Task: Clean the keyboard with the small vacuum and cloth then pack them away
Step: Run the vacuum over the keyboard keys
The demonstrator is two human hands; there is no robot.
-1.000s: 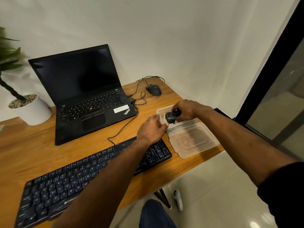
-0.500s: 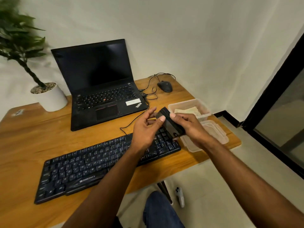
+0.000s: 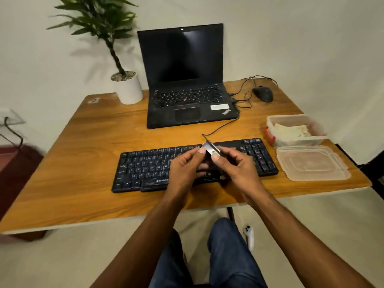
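Holding the small black handheld vacuum (image 3: 212,151) just above the black wired keyboard (image 3: 145,165), you grip it with both hands: your left hand (image 3: 185,169) and right hand (image 3: 239,167) curl around it. The pale folded cloth (image 3: 291,130) lies in the clear plastic container (image 3: 299,140) at the right, beside its loose lid (image 3: 311,165)

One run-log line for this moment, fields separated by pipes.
both hands grip small black vacuum above black keyboard | cream cloth in clear plastic tub | lid off
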